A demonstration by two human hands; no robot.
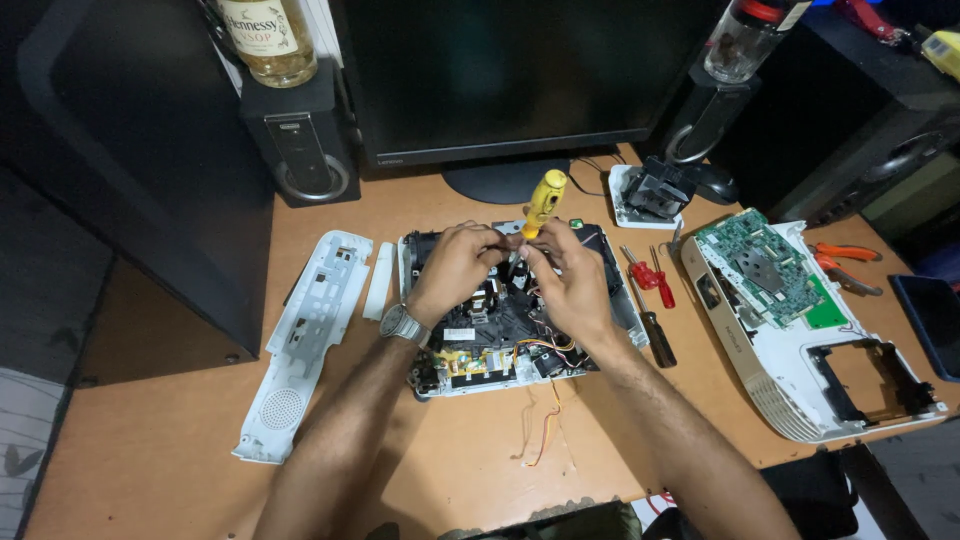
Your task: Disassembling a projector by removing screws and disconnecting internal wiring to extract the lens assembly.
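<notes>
The step in hand looks like driving or loosening a screw inside the opened projector chassis (500, 345), and doing it well seems to call for keeping the yellow-handled screwdriver (543, 203) upright over the screw, steady pressure down, and the loose wires (545, 420) left out of the tip's path.

The right hand (572, 282) is closed around the lower shaft of the screwdriver, fingers curled, with the yellow handle rising above the knuckles. The left hand (455, 268), a wristwatch (402, 324) on its wrist, is also curled nearly shut, its fingertips meeting the right hand's at the shaft; whether it pinches the shaft itself or a small part beside it, I cannot tell.

The chassis lies on the wooden desk (180, 440) in front of the monitor (500, 90). Left of the chassis lies a white cover panel (310, 330); right of it, 2 red-handled screwdrivers (652, 280) and the projector's upper shell with a green circuit board (765, 265).
</notes>
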